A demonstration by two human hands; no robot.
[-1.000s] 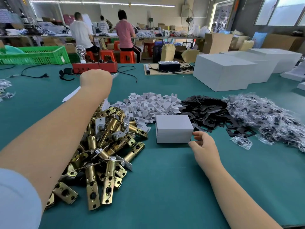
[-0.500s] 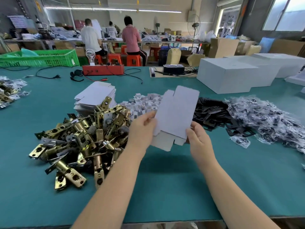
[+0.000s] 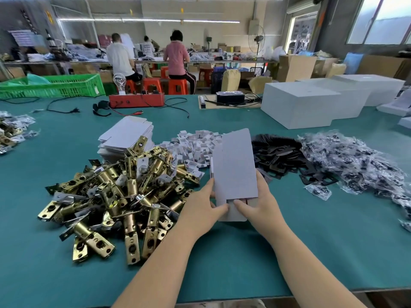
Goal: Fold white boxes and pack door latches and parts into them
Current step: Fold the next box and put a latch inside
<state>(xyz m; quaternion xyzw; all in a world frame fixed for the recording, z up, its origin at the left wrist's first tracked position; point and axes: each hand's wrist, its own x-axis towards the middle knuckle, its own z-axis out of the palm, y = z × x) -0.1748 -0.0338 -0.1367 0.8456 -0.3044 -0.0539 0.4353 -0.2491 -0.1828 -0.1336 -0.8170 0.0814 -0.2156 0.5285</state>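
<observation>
Above the green table I hold a flat white box blank (image 3: 234, 172) upright between both hands. My left hand (image 3: 203, 204) grips its lower left edge, thumb on a bottom flap. My right hand (image 3: 259, 202) grips the lower right edge, thumb on the same flap area. A heap of brass door latches (image 3: 117, 192) lies to the left. Behind it sits a stack of flat white blanks (image 3: 126, 136). Small white plastic parts (image 3: 195, 145), black plates (image 3: 278, 154) and bagged screws (image 3: 355, 161) lie in a row beyond my hands.
Large white cartons (image 3: 300, 103) stand at the back right. A red tester box (image 3: 136, 101) with cables and a green crate (image 3: 51, 85) sit along the far edge. More bagged latches (image 3: 11, 130) lie far left. People sit at a bench behind.
My left hand reached to the stack and brought back a flat blank; the folded box seen earlier is out of view. The blank has swung upright and both thumbs now press its bottom flap.
</observation>
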